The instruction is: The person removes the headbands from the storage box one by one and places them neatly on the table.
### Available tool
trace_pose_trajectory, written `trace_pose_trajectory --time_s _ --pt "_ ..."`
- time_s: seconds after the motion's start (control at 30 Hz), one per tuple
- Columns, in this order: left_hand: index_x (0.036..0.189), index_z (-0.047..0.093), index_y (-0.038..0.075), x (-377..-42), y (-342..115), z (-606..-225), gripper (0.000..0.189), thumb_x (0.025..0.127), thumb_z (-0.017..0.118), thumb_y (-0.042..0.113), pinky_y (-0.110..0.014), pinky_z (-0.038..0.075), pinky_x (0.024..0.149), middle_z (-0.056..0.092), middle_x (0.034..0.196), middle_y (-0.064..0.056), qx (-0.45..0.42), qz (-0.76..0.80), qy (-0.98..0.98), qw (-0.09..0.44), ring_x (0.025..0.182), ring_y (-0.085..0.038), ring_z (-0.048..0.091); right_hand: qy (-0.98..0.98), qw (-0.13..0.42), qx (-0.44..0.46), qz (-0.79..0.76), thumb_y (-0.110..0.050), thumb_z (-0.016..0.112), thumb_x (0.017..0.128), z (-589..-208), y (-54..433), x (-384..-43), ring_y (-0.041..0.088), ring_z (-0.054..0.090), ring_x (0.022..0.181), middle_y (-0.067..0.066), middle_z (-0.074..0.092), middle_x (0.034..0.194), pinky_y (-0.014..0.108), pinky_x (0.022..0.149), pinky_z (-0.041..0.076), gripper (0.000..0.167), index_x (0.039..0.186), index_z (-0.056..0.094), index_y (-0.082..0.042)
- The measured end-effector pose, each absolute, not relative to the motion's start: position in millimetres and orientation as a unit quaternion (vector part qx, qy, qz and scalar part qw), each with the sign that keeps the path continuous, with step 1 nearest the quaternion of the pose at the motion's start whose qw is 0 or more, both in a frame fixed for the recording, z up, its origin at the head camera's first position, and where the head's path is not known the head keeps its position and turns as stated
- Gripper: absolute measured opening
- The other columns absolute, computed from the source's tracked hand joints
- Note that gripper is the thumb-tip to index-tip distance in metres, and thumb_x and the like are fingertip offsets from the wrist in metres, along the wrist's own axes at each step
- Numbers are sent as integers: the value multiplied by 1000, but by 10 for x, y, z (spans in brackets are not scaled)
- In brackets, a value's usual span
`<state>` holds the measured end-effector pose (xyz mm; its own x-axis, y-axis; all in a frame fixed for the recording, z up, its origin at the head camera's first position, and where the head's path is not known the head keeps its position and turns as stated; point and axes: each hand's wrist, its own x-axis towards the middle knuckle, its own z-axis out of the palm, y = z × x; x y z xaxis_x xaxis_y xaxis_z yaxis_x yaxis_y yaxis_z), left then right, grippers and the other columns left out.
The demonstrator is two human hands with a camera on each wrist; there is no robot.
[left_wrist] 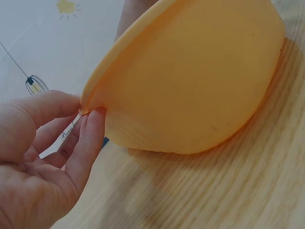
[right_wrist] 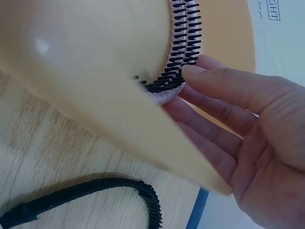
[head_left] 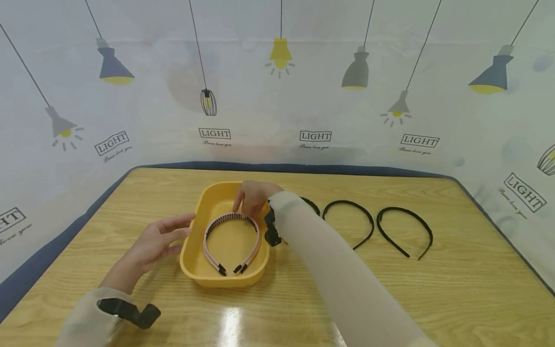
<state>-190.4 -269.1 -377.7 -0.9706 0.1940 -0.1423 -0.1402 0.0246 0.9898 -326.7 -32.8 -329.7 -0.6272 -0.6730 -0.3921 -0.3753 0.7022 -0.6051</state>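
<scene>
A yellow plastic basin (head_left: 187, 262) stands on the table left of the middle. Its rim is pinched at the left side by my left hand (head_left: 158, 241), thumb and fingers meeting there in the left wrist view. Inside lie pink headbands (head_left: 207, 248) with black comb teeth and black tips, apparently two nested together. My right hand (head_left: 256, 196) reaches over the basin's far right part and holds the top of their arch. In the right wrist view, the thumb of that hand (right_wrist: 267, 109) lies against the teeth (right_wrist: 181, 57), with other fingers behind the band.
Two black headbands (head_left: 371, 226) (head_left: 427, 226) lie on the table (head_left: 468, 289) to the right. A third black headband (head_left: 313, 205) is mostly hidden behind my right forearm. Behind the table hangs a pale backdrop (head_left: 260, 111) printed with lamps.
</scene>
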Motion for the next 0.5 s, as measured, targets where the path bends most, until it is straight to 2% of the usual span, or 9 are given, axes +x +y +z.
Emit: trace_pose_trajectory --time_s 0.23,0.5 --pt "136 42 2 -1914 -2693 -3785 51 90 60 16 -34 50 84 51 118 1 19 697 706 121 102 -7 56 864 308 -296 -265 1 63 83 -3312 -327 -3289 20 63 80 4 64 95 32 72 55 27 107 69 -9" --pt "135 44 2 -1914 -2700 -3796 49 90 60 14 -34 50 83 52 117 2 21 700 703 119 102 -7 56 865 298 -283 -289 0 66 81 -3331 -325 -3300 20 60 79 6 63 95 33 72 55 26 106 69 -7"
